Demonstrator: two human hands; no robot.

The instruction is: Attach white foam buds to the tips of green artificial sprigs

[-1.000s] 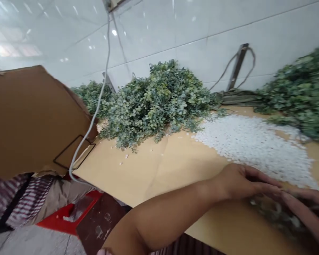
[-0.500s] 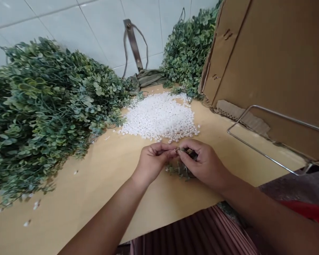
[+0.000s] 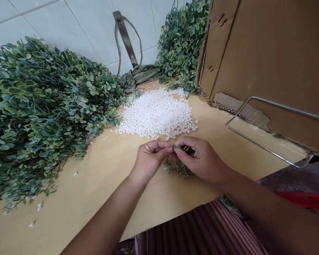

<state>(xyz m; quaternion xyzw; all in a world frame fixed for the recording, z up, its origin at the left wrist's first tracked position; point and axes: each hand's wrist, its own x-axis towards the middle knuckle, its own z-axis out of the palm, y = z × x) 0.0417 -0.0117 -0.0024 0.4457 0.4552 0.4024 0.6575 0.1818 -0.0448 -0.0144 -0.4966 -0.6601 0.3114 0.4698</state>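
My right hand is closed around a small sprig of artificial greenery, whose leaves hang below the fingers just over the table. Its thumb and forefinger pinch the stem end. My left hand meets it fingertip to fingertip, closed in a pinch at that same end; whatever lies between its fingertips is too small to make out. Just beyond both hands spreads a pile of small white plastic beads.
A big heap of artificial greenery fills the left, and another bunch leans at the back. On the right stand a cardboard box and a bent metal wire frame. A few loose white pieces lie front left on the table.
The view has shifted slightly, so the surroundings sit a little differently. Both hands keep their pinch at the sprig's stem end, with hardly any movement.
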